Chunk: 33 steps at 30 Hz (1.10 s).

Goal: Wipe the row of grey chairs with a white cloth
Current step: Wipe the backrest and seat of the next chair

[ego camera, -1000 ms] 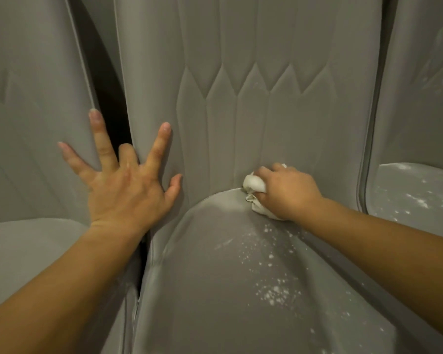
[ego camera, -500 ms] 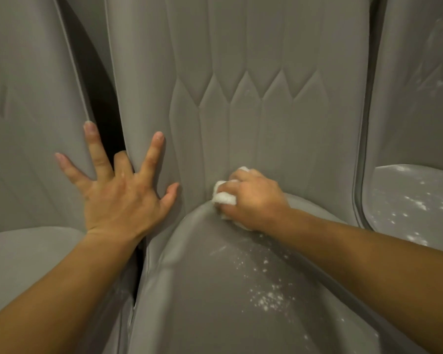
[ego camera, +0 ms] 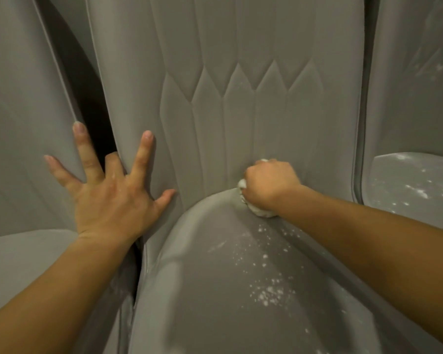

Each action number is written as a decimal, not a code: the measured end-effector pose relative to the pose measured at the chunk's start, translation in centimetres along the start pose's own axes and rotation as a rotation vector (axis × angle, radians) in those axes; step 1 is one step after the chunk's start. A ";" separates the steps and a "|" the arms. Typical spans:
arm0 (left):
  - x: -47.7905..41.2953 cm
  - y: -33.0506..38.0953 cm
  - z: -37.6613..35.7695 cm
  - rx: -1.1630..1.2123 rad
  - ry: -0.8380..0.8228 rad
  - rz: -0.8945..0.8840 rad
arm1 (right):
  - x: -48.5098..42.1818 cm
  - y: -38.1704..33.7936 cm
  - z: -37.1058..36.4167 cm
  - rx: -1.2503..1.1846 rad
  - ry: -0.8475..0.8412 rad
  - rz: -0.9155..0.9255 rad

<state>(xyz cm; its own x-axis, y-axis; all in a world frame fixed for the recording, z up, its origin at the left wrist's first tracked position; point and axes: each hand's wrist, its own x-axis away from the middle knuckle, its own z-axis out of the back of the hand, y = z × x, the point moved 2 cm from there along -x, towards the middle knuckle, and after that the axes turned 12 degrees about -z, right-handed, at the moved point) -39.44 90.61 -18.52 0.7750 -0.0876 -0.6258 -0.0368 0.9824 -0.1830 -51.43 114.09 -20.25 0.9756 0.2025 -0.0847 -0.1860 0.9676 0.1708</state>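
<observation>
Right hand (ego camera: 269, 185) fisted round the balled white cloth (ego camera: 260, 212) at the seat crease, left hand (ego camera: 110, 198) splayed flat, holding nothing; so small a wad risked missing the white specks (ego camera: 271, 295).

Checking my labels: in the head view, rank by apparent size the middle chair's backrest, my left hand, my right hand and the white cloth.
1. middle chair's backrest
2. left hand, spread
3. right hand, fisted and farther away
4. white cloth, mostly hidden in it
</observation>
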 end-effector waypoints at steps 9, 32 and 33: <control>-0.1 0.2 -0.2 0.000 -0.013 0.026 | 2.7 -2.4 1.1 -0.366 0.040 0.034; 0.1 -0.2 -0.1 -0.019 0.012 0.029 | 3.7 6.7 -1.6 -0.105 -0.078 -0.111; 0.1 -0.2 -0.2 -0.028 0.010 0.030 | 4.0 7.1 -1.8 -0.132 -0.062 -0.141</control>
<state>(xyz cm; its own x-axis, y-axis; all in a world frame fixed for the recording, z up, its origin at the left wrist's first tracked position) -39.49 90.42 -18.65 0.7671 -0.0596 -0.6388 -0.0776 0.9798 -0.1846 -49.06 122.01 -21.13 0.9976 0.0583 -0.0370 -0.0571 0.9979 0.0314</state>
